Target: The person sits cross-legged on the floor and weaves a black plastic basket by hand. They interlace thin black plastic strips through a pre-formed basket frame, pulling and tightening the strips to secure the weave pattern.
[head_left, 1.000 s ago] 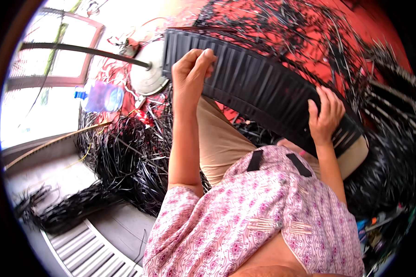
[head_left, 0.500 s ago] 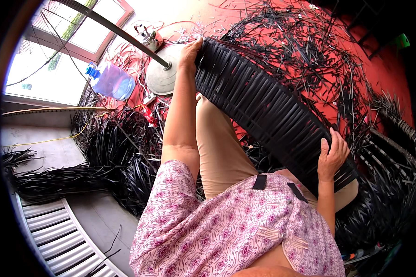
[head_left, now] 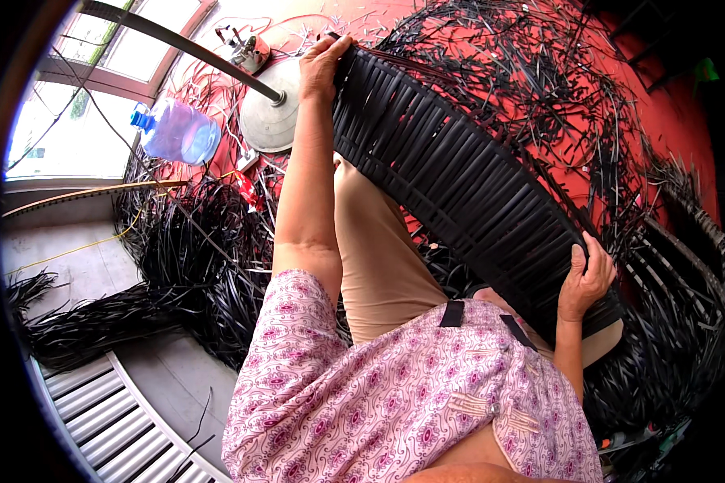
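A long, curved panel of woven black strips (head_left: 451, 169) lies slantwise across my lap, its far left end raised above my knee. My left hand (head_left: 322, 68) grips that far end, fingers wrapped over its edge. At the near right part, my right hand (head_left: 588, 278) holds the panel's outer edge, with the thumb on the woven face and the fingers curled at the rim. The undersides of both grips are hidden by the panel.
Loose black strips (head_left: 532, 72) litter the red floor (head_left: 660, 105). A pole rises from a round grey base (head_left: 258, 121), near a blue water jug (head_left: 181, 133) and a small metal device (head_left: 250, 52). Bundled black strips (head_left: 193, 241) and a white slatted frame (head_left: 113, 410) lie at left.
My left hand and the panel's far end have shifted slightly up and left in view. My right hand has moved slightly down along the edge. The surroundings have shifted slightly left in view.
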